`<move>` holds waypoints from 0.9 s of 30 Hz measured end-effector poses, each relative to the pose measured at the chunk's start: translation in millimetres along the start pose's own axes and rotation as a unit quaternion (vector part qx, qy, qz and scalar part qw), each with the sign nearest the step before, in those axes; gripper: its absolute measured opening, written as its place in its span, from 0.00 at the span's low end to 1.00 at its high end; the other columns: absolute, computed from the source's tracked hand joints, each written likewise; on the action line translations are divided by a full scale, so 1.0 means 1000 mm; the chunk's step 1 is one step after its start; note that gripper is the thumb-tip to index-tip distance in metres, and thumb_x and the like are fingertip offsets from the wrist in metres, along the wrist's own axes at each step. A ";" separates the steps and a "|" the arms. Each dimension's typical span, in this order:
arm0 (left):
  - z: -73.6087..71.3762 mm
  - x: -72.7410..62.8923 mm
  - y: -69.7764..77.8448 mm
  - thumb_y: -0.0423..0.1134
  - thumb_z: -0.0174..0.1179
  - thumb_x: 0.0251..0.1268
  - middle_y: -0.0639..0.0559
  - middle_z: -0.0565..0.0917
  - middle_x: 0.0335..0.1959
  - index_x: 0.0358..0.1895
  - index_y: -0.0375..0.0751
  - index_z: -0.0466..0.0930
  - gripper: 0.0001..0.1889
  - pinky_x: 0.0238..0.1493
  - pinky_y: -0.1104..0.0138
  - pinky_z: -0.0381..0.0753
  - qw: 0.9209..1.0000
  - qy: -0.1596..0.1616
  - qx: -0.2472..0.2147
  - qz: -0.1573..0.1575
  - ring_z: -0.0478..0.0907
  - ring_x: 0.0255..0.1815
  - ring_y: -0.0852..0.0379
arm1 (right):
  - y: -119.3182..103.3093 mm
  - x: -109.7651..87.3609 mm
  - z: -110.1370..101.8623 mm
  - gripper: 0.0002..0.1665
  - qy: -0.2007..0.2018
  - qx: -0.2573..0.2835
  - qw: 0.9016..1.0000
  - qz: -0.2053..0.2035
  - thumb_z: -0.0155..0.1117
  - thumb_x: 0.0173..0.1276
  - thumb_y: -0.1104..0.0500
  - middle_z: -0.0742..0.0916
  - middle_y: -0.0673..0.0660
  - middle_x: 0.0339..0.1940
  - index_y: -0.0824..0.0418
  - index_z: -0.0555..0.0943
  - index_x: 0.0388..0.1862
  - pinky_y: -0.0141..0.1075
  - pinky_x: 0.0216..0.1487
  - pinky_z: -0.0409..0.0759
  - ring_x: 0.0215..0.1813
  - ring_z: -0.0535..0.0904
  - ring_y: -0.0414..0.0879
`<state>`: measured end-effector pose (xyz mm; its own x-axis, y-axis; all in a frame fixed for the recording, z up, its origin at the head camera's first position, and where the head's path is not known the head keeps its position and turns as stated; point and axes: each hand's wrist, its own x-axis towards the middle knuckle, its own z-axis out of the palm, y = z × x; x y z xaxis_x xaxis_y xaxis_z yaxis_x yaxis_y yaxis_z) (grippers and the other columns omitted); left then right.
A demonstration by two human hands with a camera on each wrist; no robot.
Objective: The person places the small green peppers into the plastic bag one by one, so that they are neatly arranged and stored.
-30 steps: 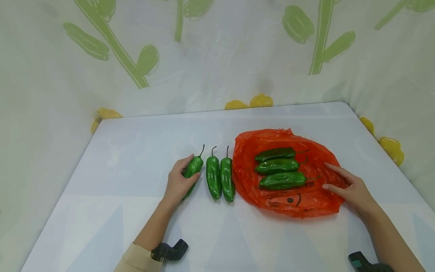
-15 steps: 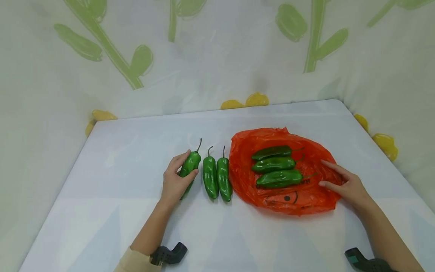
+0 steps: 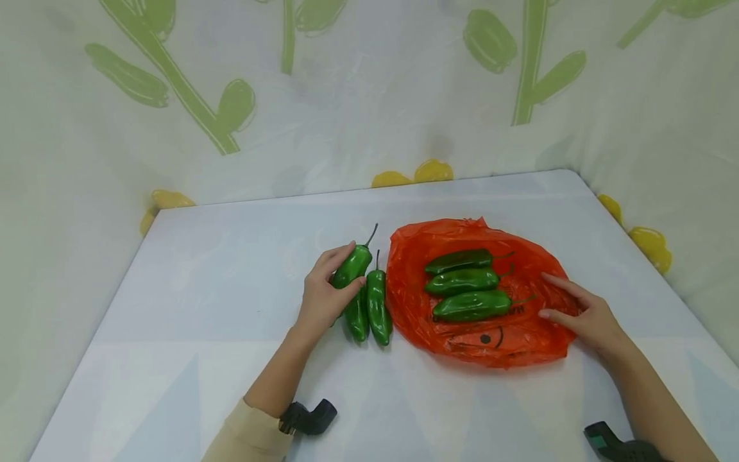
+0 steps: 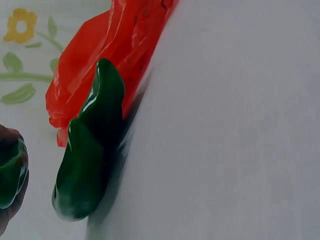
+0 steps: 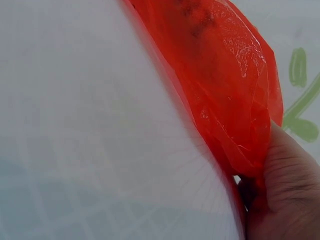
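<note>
My left hand [image 3: 323, 289] holds a glossy green chili pepper [image 3: 355, 262] by its body, its long stem pointing up and away. In the head view, that pepper overlaps a second green pepper [image 3: 356, 317], which lies beside a third pepper [image 3: 378, 307] at the bag's left edge. The two lying peppers [image 4: 80, 172] appear close to the fingers in the left wrist view. My right hand [image 3: 591, 324] rests over the right rim of a red plastic bag [image 3: 508, 350], thumb and fingers spread over its inside. Part of the thumb is hidden behind the bag's wall in the right wrist view.
Several items of the same kind lie in the bag, a row of green peppers [image 3: 472, 307] with stems to the right. All stands on a white table [image 3: 231, 276]. Pale sheeting [image 3: 358, 109] with printed leaves and yellow flowers surrounds the table's back and sides.
My left hand has lifted the leftmost pepper and carried it right, over the neighbouring pepper. My right hand stays at the bag's rim. The head view has shifted slightly.
</note>
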<state>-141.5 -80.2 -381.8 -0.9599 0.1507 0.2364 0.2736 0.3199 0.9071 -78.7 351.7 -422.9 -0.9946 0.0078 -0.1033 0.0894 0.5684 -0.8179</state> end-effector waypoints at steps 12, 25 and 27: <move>0.037 0.014 0.028 0.32 0.65 0.57 0.52 0.75 0.59 0.65 0.46 0.72 0.30 0.52 0.61 0.79 0.995 -0.051 -0.044 0.074 0.74 0.56 0.54 | 0.002 0.000 0.000 0.38 0.008 0.012 1.000 -0.017 0.63 0.66 0.55 0.66 0.37 0.68 0.46 0.61 0.74 0.11 0.47 0.63 0.72 0.54 0.37; 0.078 0.014 0.049 0.33 0.65 0.58 0.50 0.74 0.63 0.66 0.43 0.70 0.30 0.53 0.70 0.76 0.983 -0.126 -0.041 0.127 0.72 0.60 0.56 | 0.002 0.001 0.001 0.38 -0.003 0.008 1.000 -0.011 0.63 0.66 0.54 0.64 0.44 0.72 0.45 0.60 0.74 0.11 0.46 0.65 0.74 0.53 0.42; 0.085 0.014 0.052 0.33 0.65 0.58 0.50 0.73 0.63 0.66 0.43 0.69 0.30 0.55 0.71 0.75 0.980 -0.140 -0.044 0.133 0.71 0.61 0.57 | 0.002 0.001 0.001 0.38 -0.002 0.007 1.000 -0.013 0.63 0.66 0.54 0.65 0.44 0.72 0.45 0.60 0.74 0.11 0.46 0.65 0.73 0.54 0.41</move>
<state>-135.0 18.5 -361.2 -0.7977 0.4732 0.3738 0.4932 0.1552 0.8560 -79.9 351.8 -425.0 -0.9964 -0.0101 -0.0839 0.0641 0.5571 -0.8280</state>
